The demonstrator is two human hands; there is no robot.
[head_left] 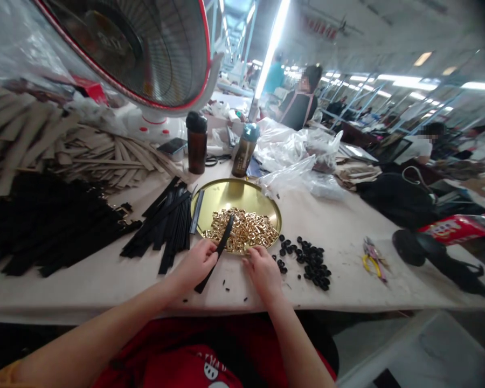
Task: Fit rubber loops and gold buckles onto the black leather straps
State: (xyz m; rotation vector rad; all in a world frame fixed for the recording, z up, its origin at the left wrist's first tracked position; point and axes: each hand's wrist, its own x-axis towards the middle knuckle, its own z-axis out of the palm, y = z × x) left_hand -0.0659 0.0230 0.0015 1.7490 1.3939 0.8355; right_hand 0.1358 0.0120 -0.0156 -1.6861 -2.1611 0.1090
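Note:
My left hand [201, 263] pinches a narrow black strap [220, 245], whose upper end reaches over a heap of gold metal buckles [246, 229]. These lie in a round gold tray [234, 189]. At the tray's near rim is my right hand [262, 269], its fingers bent together by the buckles; anything between the fingertips is too small to make out. Left of the tray lies a bundle of black straps [172, 221], with a flat grey strip [196, 211] leaning on the rim. Small round black pieces [313, 264] are scattered right of my right hand.
A large pile of black straps [52, 221] and beige strips [109, 156] fill the left side. A red-rimmed heater [145, 54] overhangs there. Two bottles [196, 145] stand behind the tray. Pliers [374, 261] and a red can [455, 229] lie right. People work farther back.

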